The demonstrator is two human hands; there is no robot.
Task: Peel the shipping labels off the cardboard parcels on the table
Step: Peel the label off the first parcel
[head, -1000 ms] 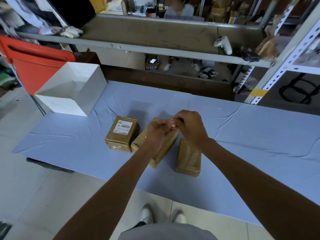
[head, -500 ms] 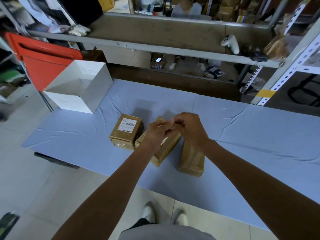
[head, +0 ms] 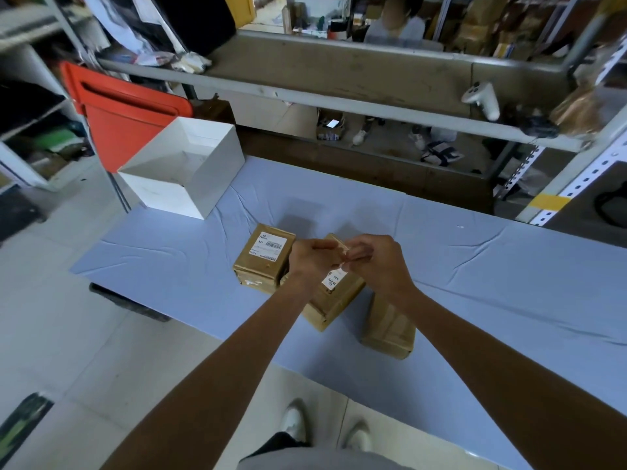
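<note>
- Head view: my left hand (head: 314,261) and right hand (head: 376,262) meet fingertip to fingertip, both pinching a pale scrap (head: 345,254) above the middle parcel (head: 341,298).
- Its label (head: 334,279) lies just beneath them, long axis along the parcel; both hands are equally near.

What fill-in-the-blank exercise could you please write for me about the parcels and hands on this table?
With the left parcel counted, the table carries ___ cardboard parcels.
That parcel's barcode label lies on its ___ face.
The left hand and right hand meet over the ___ parcel, pinching at a white label.
The open box at the table's far left corner is coloured ___.
Missing words: three; top; middle; white.
</note>
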